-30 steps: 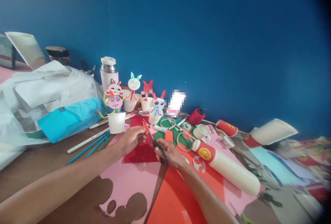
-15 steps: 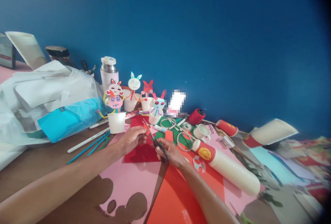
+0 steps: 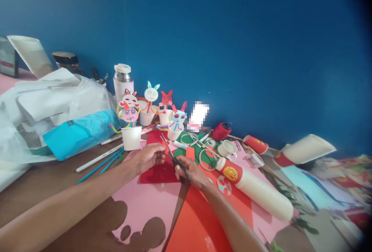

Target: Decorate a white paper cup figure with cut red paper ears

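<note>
My right hand (image 3: 188, 171) is closed around the handles of dark scissors (image 3: 173, 159), whose blades point up and away to the left. Beside them my left hand (image 3: 151, 156) has its fingers pinched together near the blades; what they hold is too small to make out. Under both hands lies a dark red sheet (image 3: 154, 172). A pink sheet (image 3: 151, 201) with round holes cut in it is nearer to me, next to an orange sheet (image 3: 197, 221). Behind the hands stand paper cups with cut-out rabbit-like faces, one in a white cup (image 3: 131, 138).
A stack of paper cups (image 3: 261, 192) lies at the right, near a white mug (image 3: 227, 149) and red yarn (image 3: 221, 130). A thermos (image 3: 123, 83) stands behind. Plastic bags (image 3: 58, 97) and blue sticks (image 3: 100, 166) are at the left.
Both hands have stayed almost in place. The small orange-red piece that showed by my left fingertips is now barely visible.
</note>
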The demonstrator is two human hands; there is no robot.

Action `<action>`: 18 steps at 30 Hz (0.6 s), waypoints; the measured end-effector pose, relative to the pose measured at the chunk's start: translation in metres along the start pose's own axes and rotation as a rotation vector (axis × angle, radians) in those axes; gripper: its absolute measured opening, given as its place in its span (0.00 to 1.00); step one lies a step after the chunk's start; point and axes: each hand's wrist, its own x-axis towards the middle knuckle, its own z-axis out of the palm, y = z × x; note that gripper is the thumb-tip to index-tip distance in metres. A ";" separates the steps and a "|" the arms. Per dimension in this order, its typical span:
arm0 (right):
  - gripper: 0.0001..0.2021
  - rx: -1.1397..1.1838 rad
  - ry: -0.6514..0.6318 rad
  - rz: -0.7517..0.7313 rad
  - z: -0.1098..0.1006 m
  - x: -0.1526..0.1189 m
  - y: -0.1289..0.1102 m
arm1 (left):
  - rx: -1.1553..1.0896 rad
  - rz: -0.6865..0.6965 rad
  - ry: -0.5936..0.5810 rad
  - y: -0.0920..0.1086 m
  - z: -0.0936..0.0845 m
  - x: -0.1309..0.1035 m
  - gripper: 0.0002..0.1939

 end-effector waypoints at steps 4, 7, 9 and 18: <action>0.19 -0.028 0.024 0.011 0.000 0.000 -0.002 | 0.007 -0.005 0.002 0.000 0.000 0.001 0.03; 0.18 -0.026 0.029 0.001 -0.001 -0.001 -0.001 | 0.007 -0.010 -0.005 -0.001 -0.001 0.001 0.03; 0.17 -0.016 0.031 -0.001 -0.001 -0.001 -0.001 | 0.009 -0.016 -0.009 -0.001 -0.001 0.000 0.03; 0.18 0.005 0.005 0.039 0.000 -0.002 -0.011 | 0.012 -0.037 -0.021 -0.001 -0.002 0.001 0.03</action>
